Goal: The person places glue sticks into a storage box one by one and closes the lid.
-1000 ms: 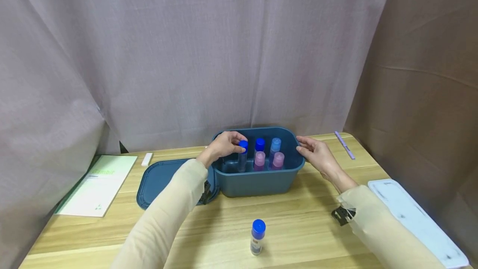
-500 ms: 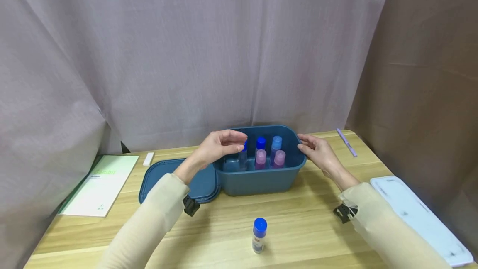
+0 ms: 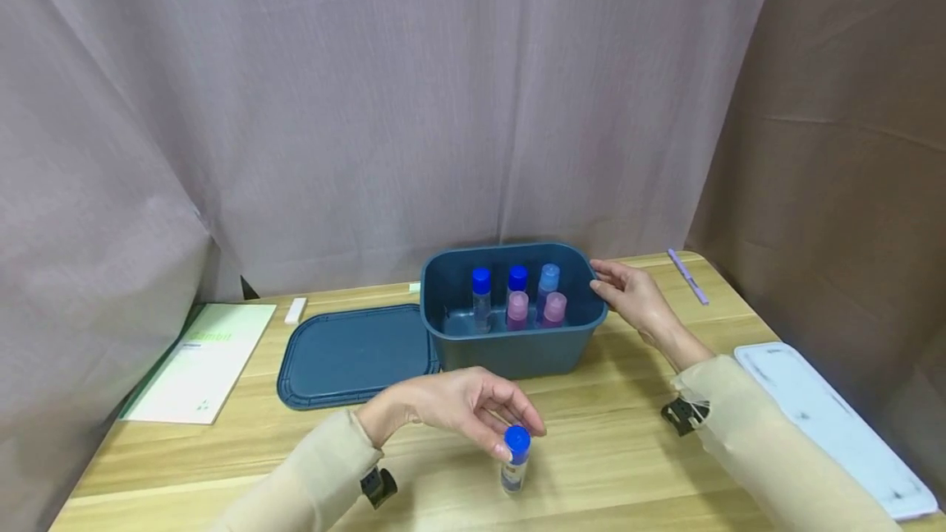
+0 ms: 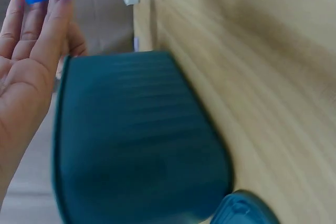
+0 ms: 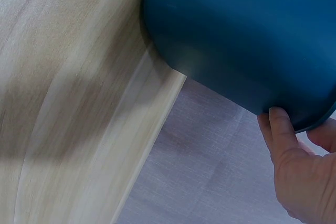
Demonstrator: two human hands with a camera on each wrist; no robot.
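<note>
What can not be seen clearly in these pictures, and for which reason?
- Label of the blue-capped bottle on the table: too small in the head view, blurred in the left wrist view.
- Grip of the left hand on that bottle: its fingers cover the contact.
- Lower parts of the five bottles in the bin: hidden by its front wall.
- Fingertips of the right hand: cut off by the right wrist view's edge.

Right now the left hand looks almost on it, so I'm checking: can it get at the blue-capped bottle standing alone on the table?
Probably yes. The left hand hovers at the blue-capped bottle, fingertips beside its cap, with nothing between them. The right hand rests on the bin rim, out of the way.
</note>
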